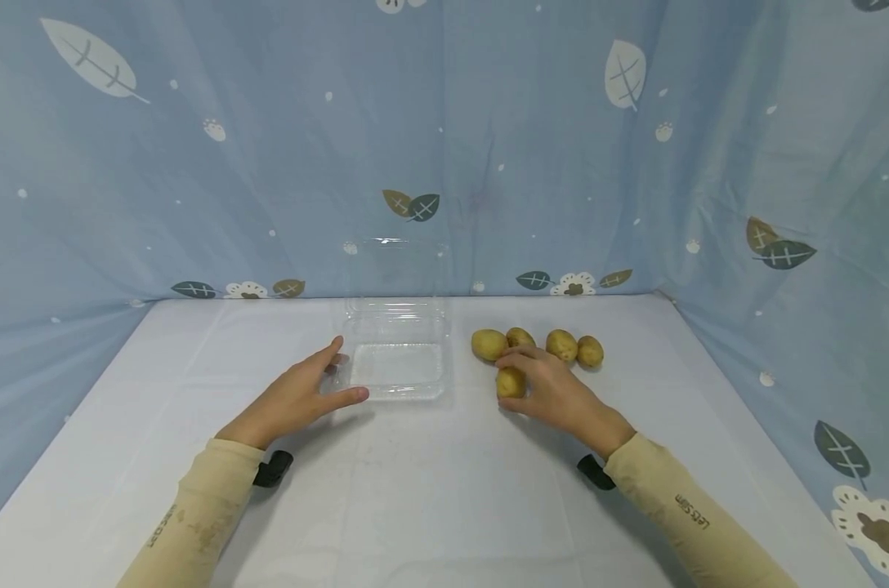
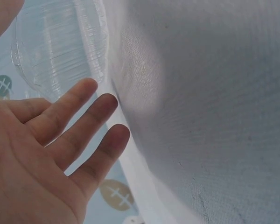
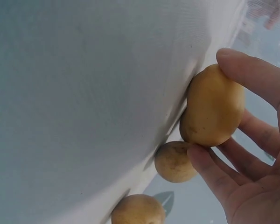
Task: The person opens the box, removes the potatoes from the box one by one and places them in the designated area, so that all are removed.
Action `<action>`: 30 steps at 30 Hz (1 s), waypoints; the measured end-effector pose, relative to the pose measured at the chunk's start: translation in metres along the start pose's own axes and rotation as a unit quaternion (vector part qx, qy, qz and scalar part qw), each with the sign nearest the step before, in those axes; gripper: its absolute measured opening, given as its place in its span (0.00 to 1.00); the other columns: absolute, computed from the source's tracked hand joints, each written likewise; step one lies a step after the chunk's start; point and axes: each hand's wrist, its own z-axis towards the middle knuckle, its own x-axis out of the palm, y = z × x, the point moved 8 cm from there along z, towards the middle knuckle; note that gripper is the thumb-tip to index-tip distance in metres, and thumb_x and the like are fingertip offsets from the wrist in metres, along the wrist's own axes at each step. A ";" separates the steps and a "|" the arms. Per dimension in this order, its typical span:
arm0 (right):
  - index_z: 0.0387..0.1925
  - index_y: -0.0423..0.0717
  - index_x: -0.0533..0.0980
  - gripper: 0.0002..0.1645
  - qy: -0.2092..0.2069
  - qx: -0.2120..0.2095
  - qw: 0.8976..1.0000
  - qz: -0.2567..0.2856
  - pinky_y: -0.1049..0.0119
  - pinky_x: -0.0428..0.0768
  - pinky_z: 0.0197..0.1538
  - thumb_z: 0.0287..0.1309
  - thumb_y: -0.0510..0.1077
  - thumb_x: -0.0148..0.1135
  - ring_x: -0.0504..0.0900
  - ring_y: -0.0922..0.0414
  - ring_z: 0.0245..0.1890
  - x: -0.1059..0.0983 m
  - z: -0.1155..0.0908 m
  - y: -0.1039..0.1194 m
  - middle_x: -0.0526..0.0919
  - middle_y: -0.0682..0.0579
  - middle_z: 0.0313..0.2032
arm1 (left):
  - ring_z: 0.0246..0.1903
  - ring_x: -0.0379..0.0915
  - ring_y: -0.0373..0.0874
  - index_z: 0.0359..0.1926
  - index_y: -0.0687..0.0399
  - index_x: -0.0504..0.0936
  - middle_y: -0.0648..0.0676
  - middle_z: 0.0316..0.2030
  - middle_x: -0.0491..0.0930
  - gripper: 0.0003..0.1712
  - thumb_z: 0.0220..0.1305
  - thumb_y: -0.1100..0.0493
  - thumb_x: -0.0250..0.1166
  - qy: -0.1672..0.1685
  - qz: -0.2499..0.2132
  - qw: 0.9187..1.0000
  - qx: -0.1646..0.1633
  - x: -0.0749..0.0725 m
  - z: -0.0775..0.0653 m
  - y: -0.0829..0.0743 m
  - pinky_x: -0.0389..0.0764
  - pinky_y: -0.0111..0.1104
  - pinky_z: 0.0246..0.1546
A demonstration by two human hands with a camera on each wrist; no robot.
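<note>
A clear plastic clamshell box (image 1: 408, 392) sits on the white cloth, its lid (image 1: 396, 273) raised at the back. At the box's left side is my left hand (image 1: 297, 396), fingers spread and thumb by the front left corner; the left wrist view shows nothing in its palm. To the right of the box, my right hand (image 1: 551, 388) pinches a yellow potato (image 3: 214, 107) between thumb and fingers, low over the cloth. Just behind that hand lie several more potatoes, among them a larger one (image 1: 488, 345) and a small one (image 1: 590, 352) at the right end.
White cloth (image 1: 444, 490) covers the table. Blue leaf-print curtain (image 1: 489, 163) hangs behind it and along both sides. The raised lid stands close to the back curtain. Each wrist carries a black strap-like piece (image 1: 274, 469) below the sleeve.
</note>
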 end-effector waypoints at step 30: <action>0.52 0.40 0.82 0.20 -0.016 -0.022 1.000 0.010 0.55 0.82 0.53 0.59 0.42 0.75 0.81 0.49 0.54 -0.006 0.000 0.008 0.83 0.47 0.51 | 0.71 0.59 0.62 0.81 0.60 0.44 0.63 0.69 0.69 0.67 0.59 0.25 0.65 0.005 0.002 1.000 -0.002 -0.001 -0.001 0.000 0.59 0.60 0.69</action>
